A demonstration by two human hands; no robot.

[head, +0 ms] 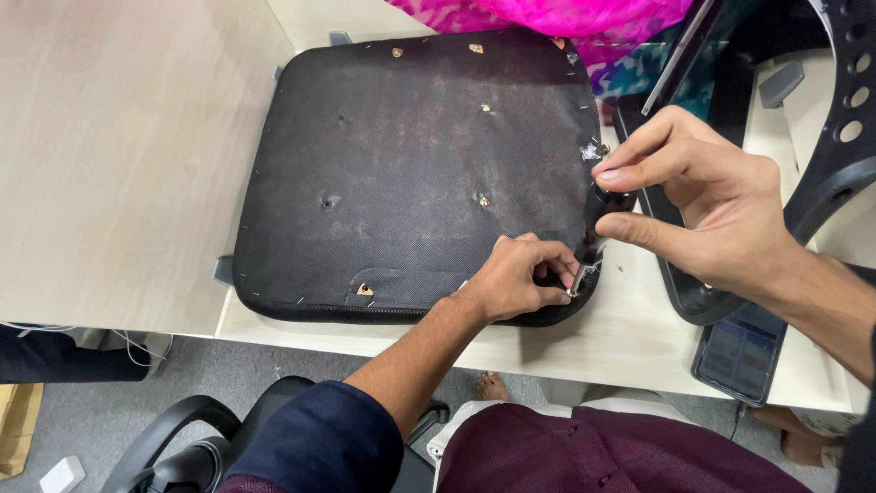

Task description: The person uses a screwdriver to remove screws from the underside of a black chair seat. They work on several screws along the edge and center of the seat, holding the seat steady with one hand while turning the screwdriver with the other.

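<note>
1. Black seat cushion (411, 173) lies underside up on a pale wooden table (119, 155), filling the centre and upper middle of the frame. Fabric is stapled round the edge, with several small brass-coloured fittings and holes across it.
2. Left hand (520, 278), lower centre, rests on the cushion's lower right corner. Fingers curled in, thumb and fingertips pinched on a small metal piece (575, 285) at the cushion edge.
3. Right hand (703, 205), right of centre, sits just above and right of the left hand. Thumb and forefinger are pressed together on the dark handle of a screwdriver (604, 203), which stands nearly upright over the cushion's right edge; other fingers loosely spread. Its tip points down to the metal piece, but contact cannot be told.
4. Bits of white thread or fluff show at the cushion's right edge near both hands.
5. Right of the cushion: a black plastic chair part (839, 137) with a row of round holes, upper right of the frame.
6. A dark phone (739, 351) lies flat at the table's lower right edge.
7. Bright pink cloth (547, 16) at top centre, beyond the cushion.
8. Bottom of frame: dark blue sleeve (319, 438), maroon garment, a black chair armrest (182, 447) at lower left, grey floor.
</note>
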